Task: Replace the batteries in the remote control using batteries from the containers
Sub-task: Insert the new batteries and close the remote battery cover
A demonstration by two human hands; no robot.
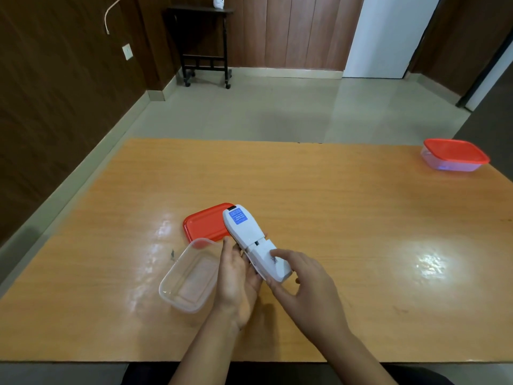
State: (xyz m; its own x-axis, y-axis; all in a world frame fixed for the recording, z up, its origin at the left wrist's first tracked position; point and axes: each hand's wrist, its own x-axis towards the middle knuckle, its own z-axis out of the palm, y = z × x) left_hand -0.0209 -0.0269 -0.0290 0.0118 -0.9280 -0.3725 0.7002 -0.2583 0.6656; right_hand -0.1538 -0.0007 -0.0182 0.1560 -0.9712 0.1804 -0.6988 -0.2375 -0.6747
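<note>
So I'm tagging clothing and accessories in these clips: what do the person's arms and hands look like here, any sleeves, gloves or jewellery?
Both forearms are bare up to the bottom edge of the picture, with no sleeves showing. The left hand and the right hand wear no gloves, and no rings, watch or bracelet show on the sides that face the camera. No markings or bandages are visible.

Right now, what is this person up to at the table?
A person holds a white remote control back side up over the wooden table. The left hand cradles it while the right hand presses its battery cover. An open clear plastic container sits beside its red lid; another red-lidded container stays closed at the far corner.
</note>
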